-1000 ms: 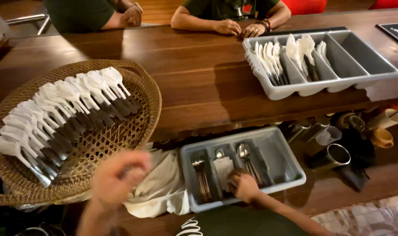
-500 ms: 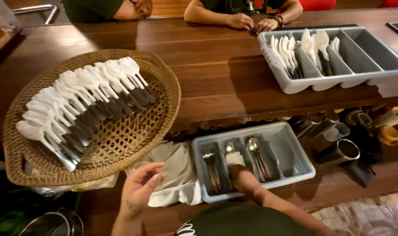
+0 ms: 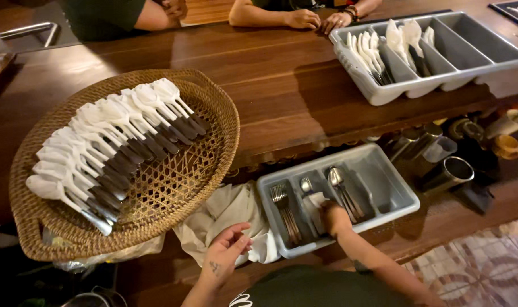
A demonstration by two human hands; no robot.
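While the left hand [image 3: 224, 256] hovers with its fingers loosely spread and nothing in them, its fingertips lie just over the edge of the white cloth [image 3: 228, 219] that is heaped directly ahead of it. The right hand [image 3: 333, 218] reaches into the grey tray [image 3: 395, 190] on the lower shelf, its fingers curled down onto a white napkin [image 3: 315, 203] in the middle compartments; whether it actually pinches the napkin cannot be told, since the fingertips are hidden. Just left of this hand lie the forks [image 3: 284, 207] in their own compartment, and just beyond and to its right lie the spoons [image 3: 341, 187], one bowl near the napkin's far edge. The compartment farthest right of the hand shows bare grey floor. Left of and beyond the left hand, a round wicker basket [image 3: 213, 113] rests on the wooden counter [image 3: 282, 79], holding a fanned row of wrapped cutlery [image 3: 108, 142], each piece with its head covered in white. Far beyond the right hand, a second grey tray [image 3: 441, 79] on the counter holds more wrapped pieces standing on end. Metal cups [image 3: 452, 170] stand on the shelf to the right of the lower tray. Other people's hands [image 3: 313, 20] rest on the counter's far edge.
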